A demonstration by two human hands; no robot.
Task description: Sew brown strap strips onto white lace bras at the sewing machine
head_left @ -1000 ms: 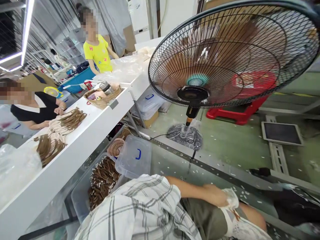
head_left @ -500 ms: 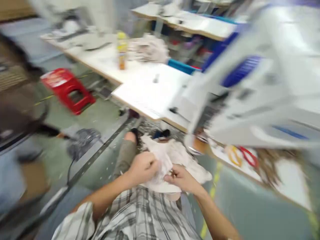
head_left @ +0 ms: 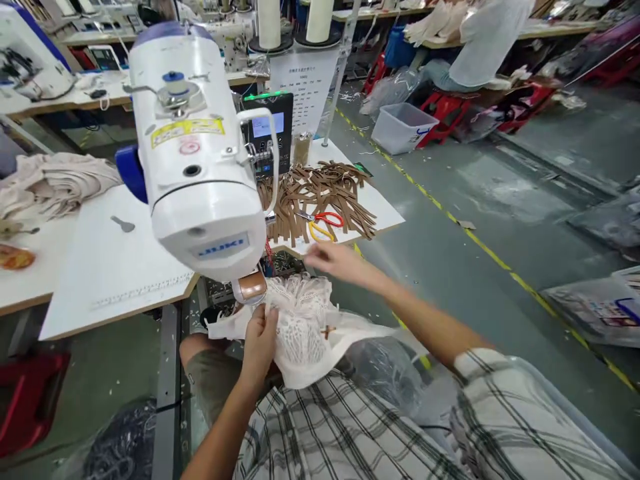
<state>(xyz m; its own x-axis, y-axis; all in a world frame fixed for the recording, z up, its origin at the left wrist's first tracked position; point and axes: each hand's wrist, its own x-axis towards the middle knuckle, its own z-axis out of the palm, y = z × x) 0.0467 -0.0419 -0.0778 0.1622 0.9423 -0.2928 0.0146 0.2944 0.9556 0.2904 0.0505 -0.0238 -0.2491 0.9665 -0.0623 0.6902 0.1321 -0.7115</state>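
A white lace bra (head_left: 303, 333) lies over my lap and against the sewing machine's lower arm, with a small brown mark on its front. My left hand (head_left: 260, 337) is closed on its left part, thumb and fingers pinching the fabric. My right hand (head_left: 337, 262), blurred by motion, is off the bra and just below the scissors (head_left: 323, 227) with red and yellow handles. Its fingers look bent, and I cannot make out anything in them. A pile of brown strips (head_left: 325, 190) lies around the scissors on the table.
The white sewing machine head (head_left: 205, 180) stands before me, a control panel (head_left: 273, 130) beside it. Folded pale fabric (head_left: 55, 183) lies on the left. A clear plastic bin (head_left: 403, 127) and red stools (head_left: 443, 117) stand on the floor, where another person (head_left: 485, 47) sits.
My view has swung to the right and now faces the machine. My right hand has let go of the bra and moved forward toward the scissors; my left hand still holds the bra.
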